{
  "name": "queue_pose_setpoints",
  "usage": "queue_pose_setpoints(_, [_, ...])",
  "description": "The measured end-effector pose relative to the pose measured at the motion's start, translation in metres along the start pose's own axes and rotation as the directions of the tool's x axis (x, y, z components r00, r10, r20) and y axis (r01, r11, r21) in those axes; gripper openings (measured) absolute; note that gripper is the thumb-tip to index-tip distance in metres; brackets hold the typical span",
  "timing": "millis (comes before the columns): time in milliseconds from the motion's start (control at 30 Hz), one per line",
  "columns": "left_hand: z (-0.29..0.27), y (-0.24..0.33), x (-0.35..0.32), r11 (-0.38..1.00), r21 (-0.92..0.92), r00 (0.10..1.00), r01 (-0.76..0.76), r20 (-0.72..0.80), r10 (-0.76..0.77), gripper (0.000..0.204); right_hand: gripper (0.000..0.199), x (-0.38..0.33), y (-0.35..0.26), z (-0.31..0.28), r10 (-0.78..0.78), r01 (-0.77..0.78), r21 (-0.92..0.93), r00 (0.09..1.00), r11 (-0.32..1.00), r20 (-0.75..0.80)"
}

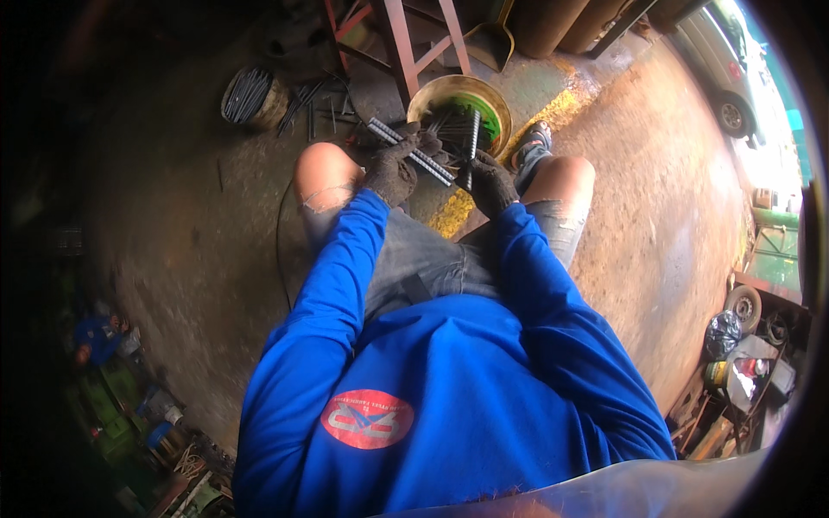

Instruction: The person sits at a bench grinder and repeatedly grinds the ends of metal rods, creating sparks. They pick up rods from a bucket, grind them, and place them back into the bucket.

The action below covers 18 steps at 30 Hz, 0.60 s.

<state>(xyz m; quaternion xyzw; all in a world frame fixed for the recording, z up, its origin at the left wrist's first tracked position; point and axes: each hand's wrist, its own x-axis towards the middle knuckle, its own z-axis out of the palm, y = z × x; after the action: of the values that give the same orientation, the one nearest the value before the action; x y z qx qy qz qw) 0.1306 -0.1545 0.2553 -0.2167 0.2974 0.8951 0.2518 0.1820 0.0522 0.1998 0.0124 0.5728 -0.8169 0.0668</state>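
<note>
Both of my hands wear dark work gloves and are held between my bent knees. My left hand is closed round short ribbed steel bars, which slant down toward the right; there seem to be two side by side. My right hand grips another short ribbed steel bar, standing nearly upright in the picture. Just beyond my hands sits a round tub with a green inside and several dark rods in it. The lower part of the tub is hidden by my hands and the bars.
A bucket packed with dark rods lies tilted at the left, with loose rods beside it. A red metal stand rises behind the tub, near a dustpan. A car stands far right; clutter lines both side edges.
</note>
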Motion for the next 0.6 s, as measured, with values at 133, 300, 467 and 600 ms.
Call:
queue_pose_setpoints(133, [-0.013,0.002,0.008,0.988,-0.118,0.974,-0.104,0.188,0.125,0.026,0.019,0.008,0.024,-0.018,0.123,-0.121,0.054,0.991,0.991,-0.045])
queue_pose_setpoints(300, [-0.006,0.004,0.009,0.980,-0.171,0.970,-0.102,0.202,0.136,0.026,0.020,0.012,0.045,-0.034,0.040,-0.038,-0.171,0.999,0.985,0.007])
queue_pose_setpoints(467, [-0.010,0.005,0.012,0.967,-0.222,0.950,-0.124,0.254,0.180,0.032,0.020,0.006,0.036,-0.021,0.182,-0.131,0.488,0.982,0.863,-0.059])
queue_pose_setpoints(600, [-0.005,0.003,0.009,0.966,-0.186,0.953,-0.180,0.212,0.218,0.036,0.028,0.003,0.029,-0.027,0.169,-0.133,0.251,0.978,0.959,-0.126])
